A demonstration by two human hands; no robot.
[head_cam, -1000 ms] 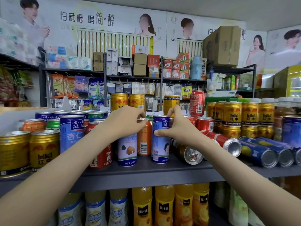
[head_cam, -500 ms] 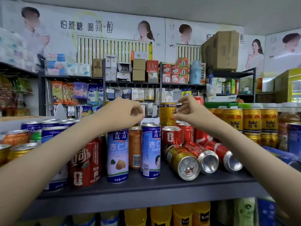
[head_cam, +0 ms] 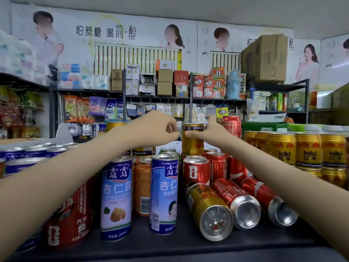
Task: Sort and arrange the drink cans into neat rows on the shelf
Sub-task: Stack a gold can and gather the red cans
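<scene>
— Starting at the left, what are we seeing on the shelf (head_cam: 179, 244)?

— We are looking at a tall red can (head_cam: 71, 214) standing at the front. Next come two blue-and-white cans (head_cam: 116, 195), standing upright with an orange can (head_cam: 142, 186) between them and a little behind.

— And our left hand (head_cam: 154, 127)?

— It is hovering above those with its fingers curled tight and nothing visible inside them. It is just beside the gold can (head_cam: 192, 144), but we cannot tell whether it is touching.

— Where is that gold can sitting?

— It is standing upright behind the upright red cans (head_cam: 196, 173), raised above their tops. Whatever is carrying it is hidden. Our right hand (head_cam: 213, 132) is gripping it, with the thumb lying across its front and the fingers going round the far side.

— Further right?

— A toppled gold can (head_cam: 207, 208) and two toppled red cans (head_cam: 234, 201) are lying with their ends facing us. Stacked gold cans (head_cam: 307, 152) are standing in rows at the far right.
</scene>
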